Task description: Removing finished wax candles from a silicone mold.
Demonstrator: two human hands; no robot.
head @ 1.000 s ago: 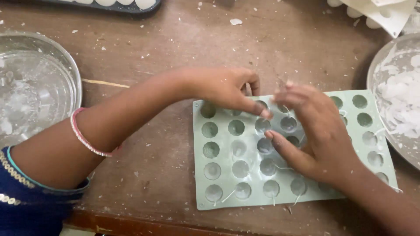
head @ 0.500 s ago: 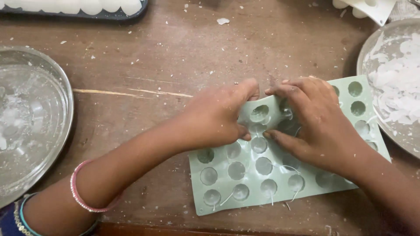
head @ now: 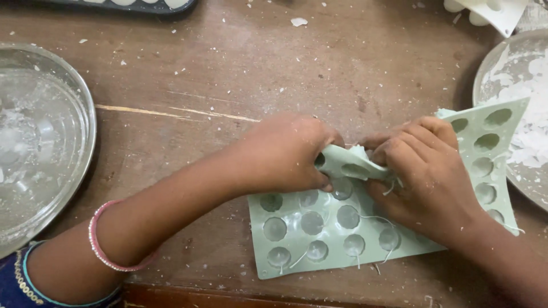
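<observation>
On the scratched brown wooden bench (head: pixel 240 74) lies a pale green flexible mould sheet with round cavities (head: pixel 319 234), and both hands are closed on its far edge, folding it up and toward the person. The left hand (head: pixel 282 154) pinches the raised fold with the fingers curled over it, so the fingertips are mostly hidden behind the sheet. The right hand (head: pixel 428 171) grips the same fold from the other side; its thumb cannot be seen, and its wrist leaves the picture at the lower right corner. Between the two hands a small white lump sits at the bent cavity, but it is too small to tell exactly what it is. Thin white wick threads (head: pixel 371 218) lie across several cavities in the flat part. The right end of the sheet stands up and covers part of a round metal plate with white flakes (head: pixel 514 68), which is cut off by the right border. A large round glass bowl (head: pixel 40 142) at the left is also cut by the frame. The left forearm wears a pink bangle (head: pixel 103 245).
</observation>
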